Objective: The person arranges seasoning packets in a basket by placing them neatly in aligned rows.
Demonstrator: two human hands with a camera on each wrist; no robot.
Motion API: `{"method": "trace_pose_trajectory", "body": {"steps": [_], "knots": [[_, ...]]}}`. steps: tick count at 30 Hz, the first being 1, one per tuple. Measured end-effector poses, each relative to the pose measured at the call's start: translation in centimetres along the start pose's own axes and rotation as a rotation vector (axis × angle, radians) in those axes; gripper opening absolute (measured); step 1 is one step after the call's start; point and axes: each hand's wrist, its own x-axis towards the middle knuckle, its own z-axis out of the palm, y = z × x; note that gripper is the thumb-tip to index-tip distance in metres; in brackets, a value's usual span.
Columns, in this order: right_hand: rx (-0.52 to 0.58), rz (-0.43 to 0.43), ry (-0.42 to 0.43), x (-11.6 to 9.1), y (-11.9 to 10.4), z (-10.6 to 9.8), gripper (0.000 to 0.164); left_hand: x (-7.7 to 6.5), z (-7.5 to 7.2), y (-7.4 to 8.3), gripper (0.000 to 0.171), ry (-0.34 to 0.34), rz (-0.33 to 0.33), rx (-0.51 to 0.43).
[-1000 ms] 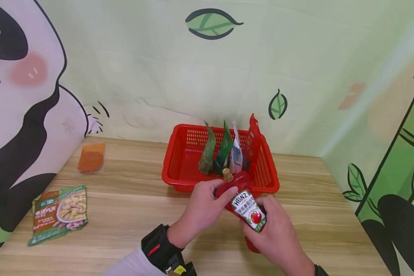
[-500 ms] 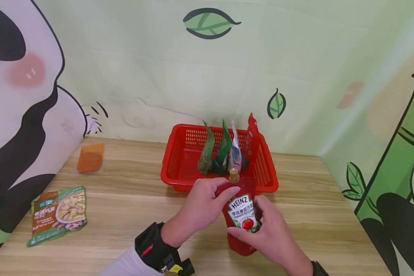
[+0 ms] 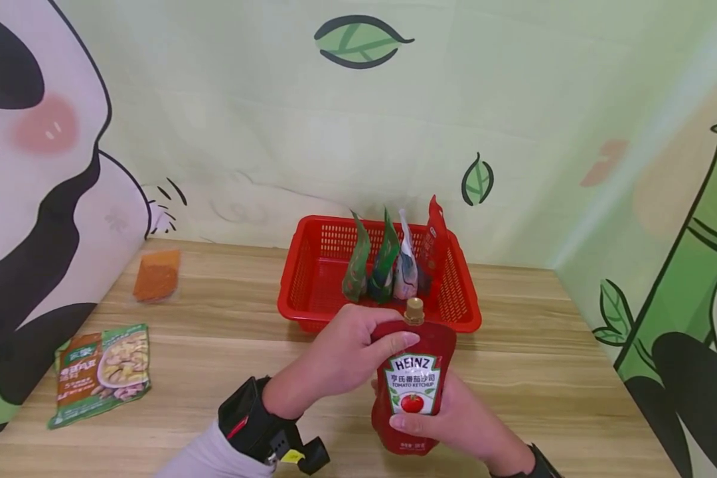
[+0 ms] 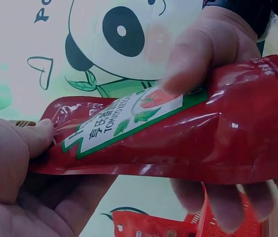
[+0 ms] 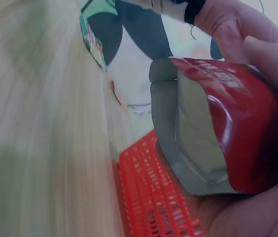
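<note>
A red Heinz ketchup pouch (image 3: 415,345) with a gold cap (image 3: 415,311) is held upright in front of the basket, its label facing me. My left hand (image 3: 355,348) pinches its upper left shoulder, thumb on the front. Lower down, my right hand (image 3: 454,421) grips the pouch from the right, thumb across the bottom of the label and fingers behind. The left wrist view shows the pouch (image 4: 178,138) between both hands. In the right wrist view, its silvery base (image 5: 198,133) faces the camera.
Behind the pouch stands a red plastic basket (image 3: 293,292) with several packets upright inside, including a green packet (image 3: 358,259) and a red packet (image 3: 435,242). Left on the wooden table (image 3: 227,372) lie a green-brown food packet (image 3: 101,372) and a small orange-red sachet (image 3: 157,274).
The ketchup pouch has turned from a slant to upright, with its cap shifting right and its base swinging left. The right hand moved down and left with it; the left hand keeps its pinch.
</note>
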Motion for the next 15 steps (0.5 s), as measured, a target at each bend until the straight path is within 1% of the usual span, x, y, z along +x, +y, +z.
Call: {"method": "trace_pose_trajectory", "body": {"steps": [4,7,10,12,14,15], "knots": [[0.053,-0.011,-0.022,0.16,0.14,0.51,0.067,-0.12,-0.17,-0.18,0.018,-0.008,0.004,0.003],[0.079,-0.019,-0.018,0.28,0.21,0.64,0.068,-0.18,-0.30,-0.34,0.019,-0.018,0.010,-0.011],[0.072,-0.011,0.009,0.31,0.22,0.68,0.069,-0.19,-0.39,-0.52,0.020,-0.027,0.026,-0.032],[0.052,0.003,0.045,0.34,0.19,0.69,0.071,-0.16,-0.38,-0.65,0.020,-0.019,0.040,-0.041],[0.034,0.021,0.091,0.42,0.14,0.69,0.073,-0.14,-0.25,-0.76,0.022,0.008,0.044,-0.049],[0.029,0.029,0.115,0.51,0.11,0.67,0.074,-0.13,-0.14,-0.79,0.023,0.034,0.042,-0.050]]}}
